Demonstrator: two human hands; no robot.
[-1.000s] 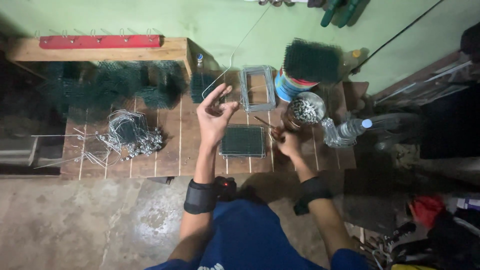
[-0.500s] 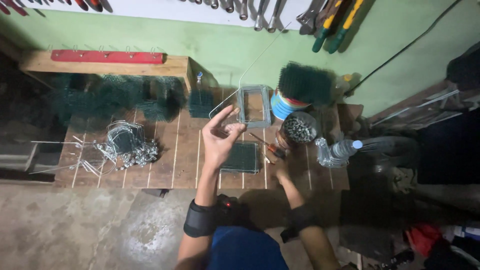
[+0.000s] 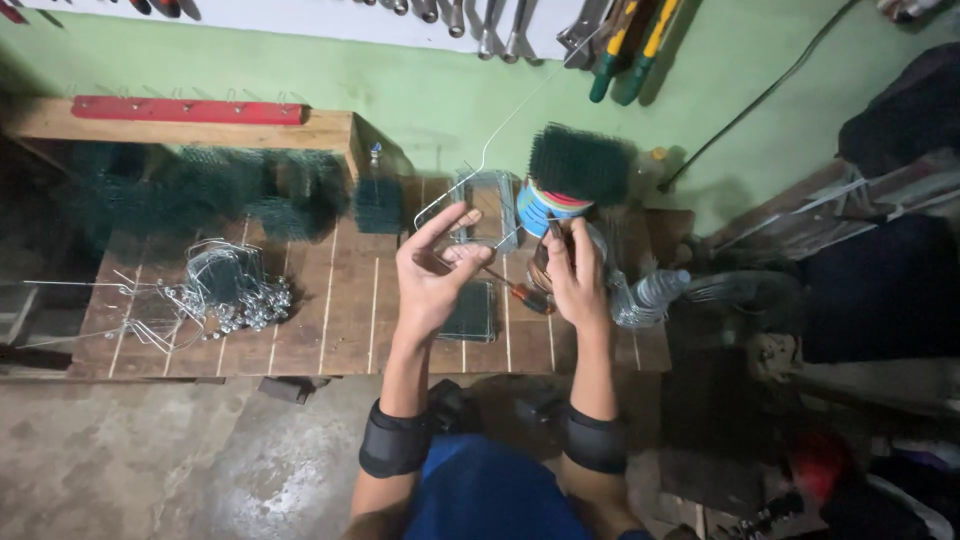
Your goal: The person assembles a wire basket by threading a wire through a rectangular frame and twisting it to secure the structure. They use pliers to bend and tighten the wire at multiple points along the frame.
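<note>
Pinched between thumb and fingers, a thin bent wire [image 3: 470,175] sits in the left hand [image 3: 432,275], running from the fingertips up and to the right toward the green wall and looping back down past the thumb, so most of its length stands above and beyond the grasp. Farthest left on the slatted wooden workbench [image 3: 330,320] lies a tangle of cut wires and small metal pieces [image 3: 222,293], well apart from both hands, with rolls of dark green wire mesh [image 3: 200,190] behind it under a wooden shelf carrying a red bar [image 3: 188,110]. Just beneath the left hand a small flat mesh panel [image 3: 470,315] rests on the boards, and behind it a rectangular wire frame [image 3: 488,205] lies flat. A red-handled tool [image 3: 520,295] lies between the two hands. Beside it the right hand [image 3: 575,275] has its fingers curled around something small and dark; what it grips I cannot tell. Behind that hand stands a striped can [image 3: 545,205] topped by a dark green mesh piece [image 3: 580,165], and to the right lies a clear plastic bottle [image 3: 650,295].
</note>
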